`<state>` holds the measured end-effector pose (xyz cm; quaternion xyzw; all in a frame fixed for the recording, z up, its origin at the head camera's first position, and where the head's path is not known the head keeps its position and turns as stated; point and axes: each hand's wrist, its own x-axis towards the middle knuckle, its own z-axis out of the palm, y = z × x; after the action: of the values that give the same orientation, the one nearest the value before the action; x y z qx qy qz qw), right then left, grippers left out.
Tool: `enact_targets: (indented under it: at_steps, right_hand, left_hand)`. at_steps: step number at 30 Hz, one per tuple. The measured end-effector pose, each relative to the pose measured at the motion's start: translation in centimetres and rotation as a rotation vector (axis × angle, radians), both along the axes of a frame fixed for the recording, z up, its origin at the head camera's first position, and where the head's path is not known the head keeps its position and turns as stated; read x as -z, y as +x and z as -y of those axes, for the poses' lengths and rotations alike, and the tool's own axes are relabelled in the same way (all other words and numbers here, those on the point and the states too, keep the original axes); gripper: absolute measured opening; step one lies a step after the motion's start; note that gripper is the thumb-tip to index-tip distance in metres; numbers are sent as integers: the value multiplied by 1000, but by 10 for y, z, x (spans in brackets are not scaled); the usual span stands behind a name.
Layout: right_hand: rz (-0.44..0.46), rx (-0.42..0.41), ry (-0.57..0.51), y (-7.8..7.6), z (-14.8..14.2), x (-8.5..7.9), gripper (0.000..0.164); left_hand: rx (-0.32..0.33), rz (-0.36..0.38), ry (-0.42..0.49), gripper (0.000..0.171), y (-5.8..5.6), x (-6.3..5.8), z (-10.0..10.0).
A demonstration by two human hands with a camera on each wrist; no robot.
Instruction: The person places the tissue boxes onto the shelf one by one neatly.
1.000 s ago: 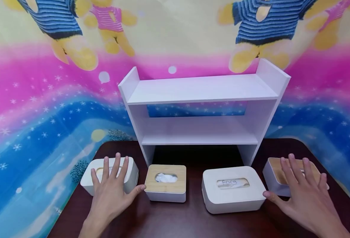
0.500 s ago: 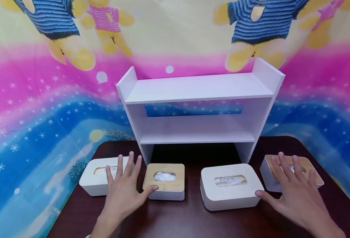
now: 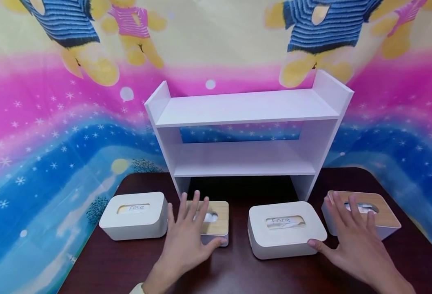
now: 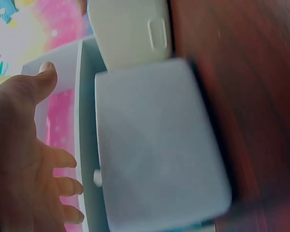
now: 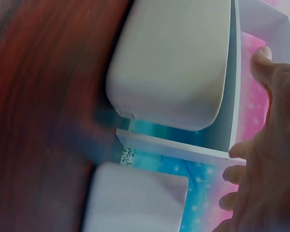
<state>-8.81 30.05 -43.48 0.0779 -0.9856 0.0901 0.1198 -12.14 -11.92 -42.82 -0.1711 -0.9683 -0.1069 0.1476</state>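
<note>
Two tissue boxes with wooden lids and two all-white tissue boxes sit on the table in a row. My left hand [image 3: 186, 241] hovers with spread fingers over the left wooden-lidded tissue box [image 3: 221, 216], covering part of its lid. In the left wrist view its pale side [image 4: 154, 145] stands beyond my fingers, apart from them. My right hand [image 3: 359, 249], fingers spread, is over the near side of the right wooden-lidded tissue box [image 3: 382, 208]. Its thumb lies by the corner of the right white tissue box [image 3: 285, 234]; contact cannot be told. The left white tissue box [image 3: 135, 222] stands uncovered.
A white two-tier shelf [image 3: 245, 159] stands behind the boxes, with nothing on its two boards. The dark brown table [image 3: 238, 273] has rounded far corners. A printed cloth [image 3: 216, 53] with bears and snowflakes hangs behind.
My left hand has moved right, from over the left white tissue box to over the left wooden-lidded one. My right hand has shifted slightly left. The boxes remain in place.
</note>
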Motion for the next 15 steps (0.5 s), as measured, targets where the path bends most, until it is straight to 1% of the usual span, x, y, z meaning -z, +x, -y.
enact_targets:
  at_steps: [3,6,8,11,13,15]
  right_hand:
    - [39,-12,-42,1,2,2,127]
    - [59,-31,-93,2,4,6,126]
    - [53,-53,-123,4,5,8,125]
    - [40,-79,-166,7,8,12,122]
    - [64,-77,-191,9,11,12,121]
    - [115,-51,-217,9,14,11,122]
  left_hand:
    - [44,-2,30,108,3,3,-14]
    - [87,16,53,108,6,5,-26]
    - [113,41,63,108,8,5,-34]
    - [141,98,67,108,11,4,-46]
    - [159,131,68,107,12,3,-52]
    - [178,144,67,106,13,3,-58]
